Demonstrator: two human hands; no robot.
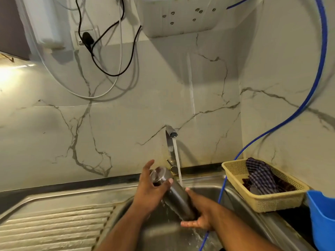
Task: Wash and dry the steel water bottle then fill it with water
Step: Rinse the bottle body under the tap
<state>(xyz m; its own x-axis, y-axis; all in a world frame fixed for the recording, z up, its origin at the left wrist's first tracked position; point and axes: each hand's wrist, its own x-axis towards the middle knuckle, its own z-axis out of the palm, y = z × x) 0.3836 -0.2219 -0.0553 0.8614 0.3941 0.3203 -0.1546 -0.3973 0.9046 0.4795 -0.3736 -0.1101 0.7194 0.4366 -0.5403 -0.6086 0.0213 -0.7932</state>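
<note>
Tilting over the sink (154,232) at 6 o'clock, the steel bottle (178,196) is gripped at both ends — left hand (146,189) at its 11 o'clock end, right hand (201,214) at 5 o'clock — wetted by tap water (178,163).

Left hand (150,187) and right hand (199,212) grip tilted steel bottle (175,195) over sink (230,198). Tap (171,134) running, water dripping off bottle.

A yellow basket (277,201) stands on the bench at the right, a checked cloth (261,176) draped in it; a blue tub (322,218) just beside it; a blue tube (326,33) hangs down the marble wall (126,115); a black plug (88,39) sits in a socket (78,39)
</note>
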